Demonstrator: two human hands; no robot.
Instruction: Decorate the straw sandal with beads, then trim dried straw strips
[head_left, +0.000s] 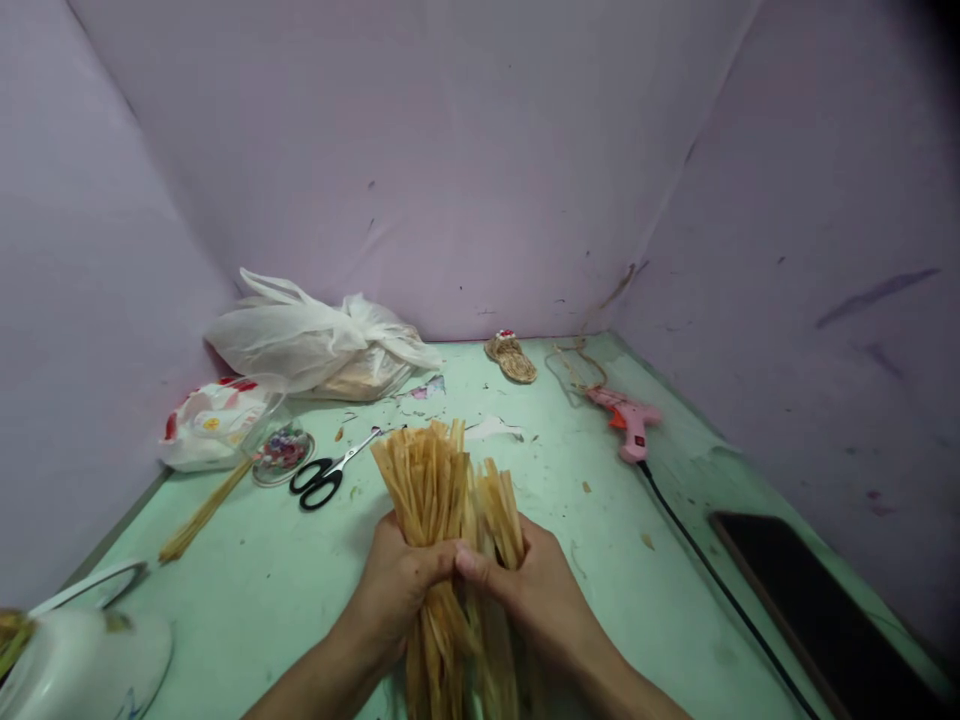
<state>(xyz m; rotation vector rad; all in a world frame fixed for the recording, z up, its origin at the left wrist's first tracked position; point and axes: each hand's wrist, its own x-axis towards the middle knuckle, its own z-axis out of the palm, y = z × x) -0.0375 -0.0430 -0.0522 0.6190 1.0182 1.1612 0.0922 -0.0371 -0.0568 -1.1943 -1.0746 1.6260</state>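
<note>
Low in the middle of the view, my left hand [405,580] is closed round a thick bundle of dried straw strips [424,475], pale yellow-brown with uneven ends at the top. Beside it, my right hand [532,575] grips a thinner bundle of straw strips [501,500]. Both thumbs meet in front, their tips touching or nearly so. The two bundles stand roughly upright side by side, and their lower ends run out of the bottom of the frame. My fingers behind the straw are hidden.
On the pale green table [600,600] are black-handled scissors [326,480], a cup of coloured beads [281,450], a small woven slipper [511,358], a pink glue gun [626,415] with its cord and a dark phone [817,610]. White bags [315,340] and a white bowl [97,660] stand left.
</note>
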